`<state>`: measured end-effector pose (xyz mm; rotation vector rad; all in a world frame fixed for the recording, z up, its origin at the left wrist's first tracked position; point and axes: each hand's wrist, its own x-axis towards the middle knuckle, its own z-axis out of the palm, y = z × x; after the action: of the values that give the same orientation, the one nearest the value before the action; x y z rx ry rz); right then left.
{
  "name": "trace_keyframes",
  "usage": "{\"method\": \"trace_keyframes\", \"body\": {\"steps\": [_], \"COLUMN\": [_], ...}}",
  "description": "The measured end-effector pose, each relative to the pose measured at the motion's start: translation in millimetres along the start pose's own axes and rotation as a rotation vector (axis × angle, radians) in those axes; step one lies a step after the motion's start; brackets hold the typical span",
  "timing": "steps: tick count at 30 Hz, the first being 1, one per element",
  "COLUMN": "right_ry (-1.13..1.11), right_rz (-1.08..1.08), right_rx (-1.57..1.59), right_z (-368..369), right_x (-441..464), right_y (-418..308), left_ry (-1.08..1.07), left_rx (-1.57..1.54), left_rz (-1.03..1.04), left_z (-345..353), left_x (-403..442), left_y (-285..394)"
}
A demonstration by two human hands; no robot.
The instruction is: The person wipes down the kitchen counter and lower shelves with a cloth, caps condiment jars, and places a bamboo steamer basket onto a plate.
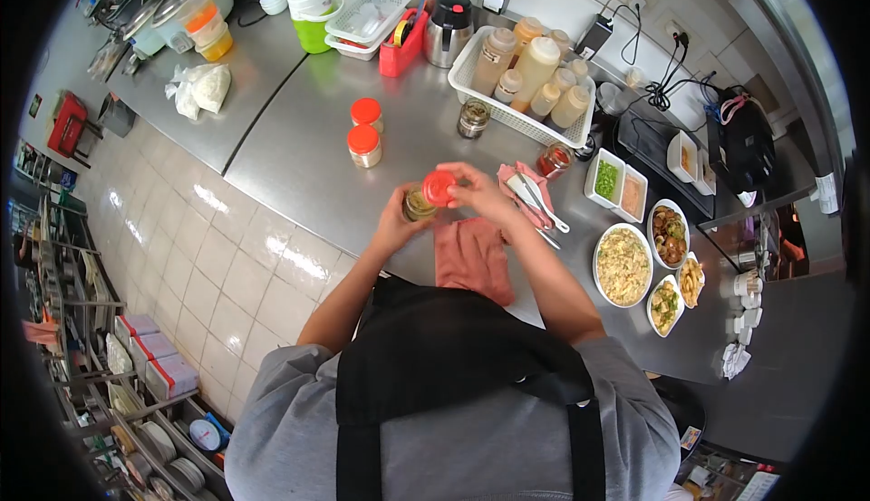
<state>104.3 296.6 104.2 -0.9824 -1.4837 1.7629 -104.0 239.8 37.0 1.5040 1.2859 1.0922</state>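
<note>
My left hand (395, 223) is wrapped around a small glass jar (418, 203) with greenish contents, just over the counter's front edge. In my right hand (475, 191) is a red lid (439, 187), held tilted beside the jar's mouth; whether the two touch I cannot tell. Two jars with red lids (364, 139) stand behind my left hand. Farther back is an open glass jar (473, 119) with dark contents. A jar of red contents (555, 160) stands to the right, near a folded pink cloth with utensils (535, 195) on it. Another pink cloth (474, 259) lies below my hands.
A white basket (464, 73) of squeeze bottles stands at the back. Bowls of fried rice (623, 265) and other food sit at right, beside containers of chopped green onion (606, 179) and pinkish food. A steel thermos (449, 30) and a red holder (403, 46) line the wall.
</note>
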Motion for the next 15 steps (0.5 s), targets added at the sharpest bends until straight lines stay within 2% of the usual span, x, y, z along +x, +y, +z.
{"method": "trace_keyframes", "body": {"steps": [1,2,5,7,11,13,14,15], "right_ry": [-0.003,0.122,0.209,0.196,0.218,-0.030,-0.028,-0.162], "right_rz": [-0.036,-0.192,-0.196,-0.310,-0.233,-0.308,-0.310,-0.370], "right_rx": [-0.081,-0.444,-0.566,-0.796,-1.040,-1.053,-1.052,-1.054], "right_z": [4,13,27,34,60,53,47,41], "right_x": [3,2,0,1,-7,1,6,12], "right_y": [16,24,26,25,-1,-5,-6,-9], "left_ry": [-0.005,-0.009,-0.001,0.006,-0.008,-0.003,0.005,0.004], "left_rx": [-0.001,-0.002,0.033,0.043,0.046,0.085,0.121,0.122], "left_rz": [0.021,0.041,0.087,0.069,0.064,0.106,0.148,0.148], "left_z": [3,3,2,2,2,1,1,1], "left_x": [1,1,1,-1,0,2,3,2], "left_y": [-1,1,5,8,-3,-10,-13,-16]}}
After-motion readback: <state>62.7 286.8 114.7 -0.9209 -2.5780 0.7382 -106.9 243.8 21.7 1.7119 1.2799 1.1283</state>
